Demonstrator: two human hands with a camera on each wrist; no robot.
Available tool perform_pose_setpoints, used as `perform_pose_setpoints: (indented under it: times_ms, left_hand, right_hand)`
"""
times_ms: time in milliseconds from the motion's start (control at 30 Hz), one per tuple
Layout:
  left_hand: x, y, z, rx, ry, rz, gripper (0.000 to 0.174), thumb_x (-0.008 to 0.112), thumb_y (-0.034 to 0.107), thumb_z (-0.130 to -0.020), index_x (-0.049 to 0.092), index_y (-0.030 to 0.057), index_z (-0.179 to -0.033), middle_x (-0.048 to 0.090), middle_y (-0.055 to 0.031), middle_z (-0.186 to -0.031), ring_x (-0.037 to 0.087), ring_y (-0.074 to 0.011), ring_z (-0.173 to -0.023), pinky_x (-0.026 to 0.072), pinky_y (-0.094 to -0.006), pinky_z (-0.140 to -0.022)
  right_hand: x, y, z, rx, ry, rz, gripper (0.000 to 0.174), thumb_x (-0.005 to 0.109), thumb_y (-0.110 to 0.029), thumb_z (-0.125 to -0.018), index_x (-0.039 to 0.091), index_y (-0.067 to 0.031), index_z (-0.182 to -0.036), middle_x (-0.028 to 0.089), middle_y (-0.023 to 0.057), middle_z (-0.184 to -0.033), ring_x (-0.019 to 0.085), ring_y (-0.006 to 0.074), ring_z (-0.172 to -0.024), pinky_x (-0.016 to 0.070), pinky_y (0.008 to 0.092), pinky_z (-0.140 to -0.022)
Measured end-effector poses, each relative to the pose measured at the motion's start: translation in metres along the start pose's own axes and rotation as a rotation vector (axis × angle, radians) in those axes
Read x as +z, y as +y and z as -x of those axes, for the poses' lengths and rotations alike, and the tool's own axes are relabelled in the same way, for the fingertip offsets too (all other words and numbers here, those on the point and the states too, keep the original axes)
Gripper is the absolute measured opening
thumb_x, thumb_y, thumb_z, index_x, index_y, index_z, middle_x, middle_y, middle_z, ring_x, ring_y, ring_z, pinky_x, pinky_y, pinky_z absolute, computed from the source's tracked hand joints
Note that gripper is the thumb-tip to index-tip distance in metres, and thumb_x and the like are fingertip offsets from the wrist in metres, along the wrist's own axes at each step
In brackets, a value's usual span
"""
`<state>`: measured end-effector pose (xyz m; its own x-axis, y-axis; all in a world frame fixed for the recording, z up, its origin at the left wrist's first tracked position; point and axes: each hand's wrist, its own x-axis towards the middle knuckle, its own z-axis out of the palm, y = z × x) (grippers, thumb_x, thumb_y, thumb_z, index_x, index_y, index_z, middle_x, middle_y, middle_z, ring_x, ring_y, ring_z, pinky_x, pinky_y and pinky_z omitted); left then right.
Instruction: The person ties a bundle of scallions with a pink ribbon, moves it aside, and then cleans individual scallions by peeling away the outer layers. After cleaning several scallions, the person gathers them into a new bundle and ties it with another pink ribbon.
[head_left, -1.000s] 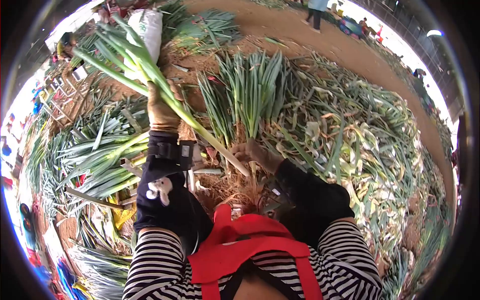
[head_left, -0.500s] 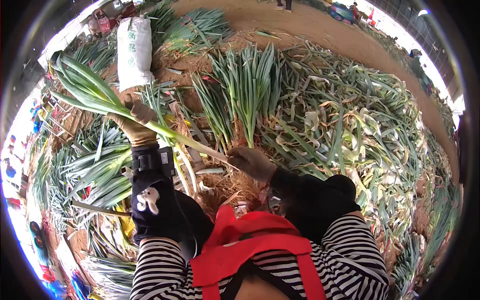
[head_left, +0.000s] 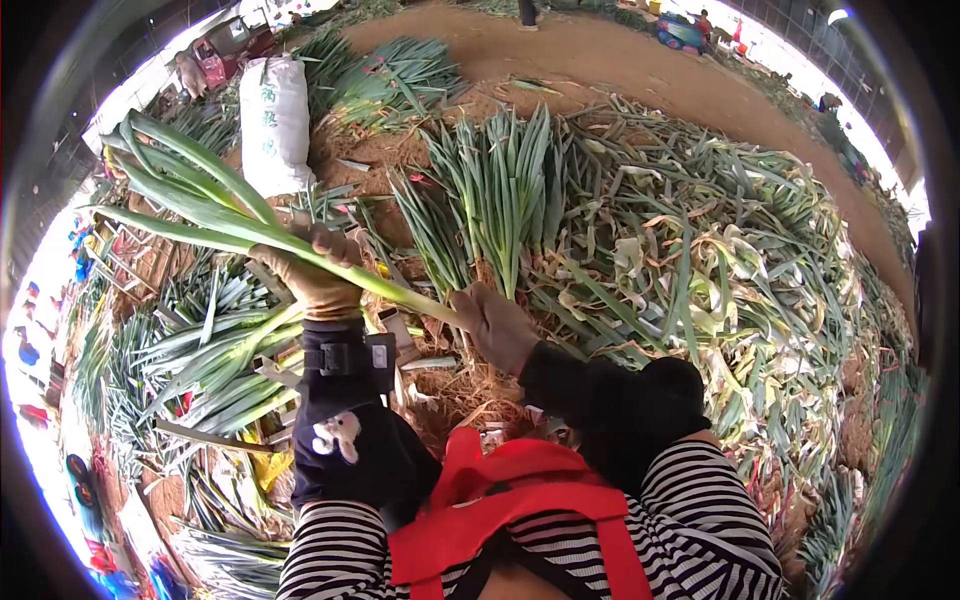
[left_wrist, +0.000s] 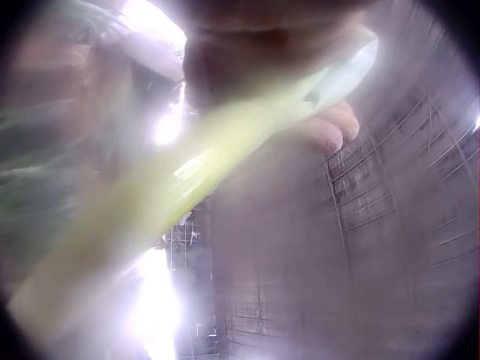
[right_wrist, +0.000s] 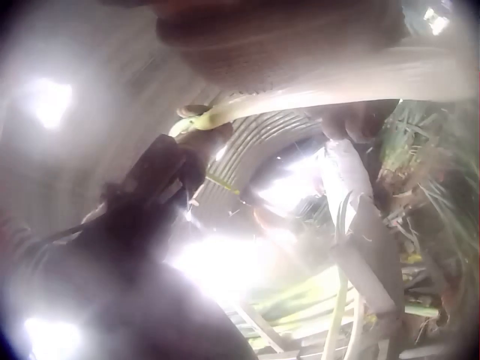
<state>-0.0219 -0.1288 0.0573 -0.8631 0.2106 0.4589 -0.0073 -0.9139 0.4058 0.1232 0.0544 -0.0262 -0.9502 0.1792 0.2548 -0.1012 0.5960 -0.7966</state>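
A long green onion stalk (head_left: pixel 385 287) lies diagonally across the head view, leaves up to the left. My gloved left hand (head_left: pixel 318 272) grips its middle, fingers curled over it. My gloved right hand (head_left: pixel 497 325) pinches the pale lower end, hiding the root tip. In the left wrist view the pale stalk (left_wrist: pixel 202 161) crosses in front, with fingertips (left_wrist: pixel 330 133) showing past it. The right wrist view shows the white stalk (right_wrist: pixel 337 84) under the right hand (right_wrist: pixel 277 37), blurred.
Upright onion bunches (head_left: pixel 510 195) stand just beyond the hands. A white sack (head_left: pixel 274 125) is at the upper left. Piled onions (head_left: pixel 225 350) lie to the left, with loose trimmed leaves (head_left: pixel 730 280) heaped on the right. Bare soil (head_left: pixel 560 45) runs behind.
Over the last half second, both hands have shifted slightly, the left one rightward with the stalk. The right hand has moved from beside the stalk's lower end onto it, covering its tip.
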Motion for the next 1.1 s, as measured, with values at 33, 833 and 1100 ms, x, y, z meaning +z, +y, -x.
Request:
perform_pose_setpoints:
  times_ms: [33,833,1100]
  left_hand:
    - [0.003,-0.007,0.002,0.003,0.02,-0.003,0.072,0.05,0.078,-0.069,0.062,0.009,-0.087,0.046,0.0016,-0.051,0.04,-0.0099,-0.038,0.0326,-0.0248,-0.035]
    - [-0.02,0.039,-0.005,-0.007,-0.42,0.353,0.037,0.047,0.032,-0.095,0.057,-0.0032,-0.101,0.045,0.0032,-0.047,0.044,-0.0046,-0.033,0.0419,-0.0192,-0.035]
    - [-0.028,0.051,-0.003,-0.017,-0.357,0.346,0.037,0.048,0.034,-0.094,0.058,-0.002,-0.095,0.044,0.0037,-0.046,0.043,-0.0046,-0.033,0.0408,-0.0186,-0.034]
  right_hand:
    - [0.003,0.003,-0.003,0.052,0.003,-0.047,0.044,0.043,-0.044,-0.096,0.054,-0.0024,-0.088,0.054,0.0154,-0.06,0.058,0.0286,-0.059,0.0424,0.0396,-0.057]
    - [-0.003,0.031,-0.005,0.214,-0.506,-0.82,0.029,0.063,-0.029,-0.089,0.063,-0.0026,-0.1,0.064,0.0031,-0.082,0.059,0.0088,-0.074,0.0495,0.0255,-0.069]
    - [-0.001,0.037,0.003,0.42,-0.299,-1.379,0.016,0.054,-0.02,-0.094,0.056,-0.0041,-0.099,0.062,0.0023,-0.077,0.062,0.0129,-0.072,0.0471,0.0243,-0.055]
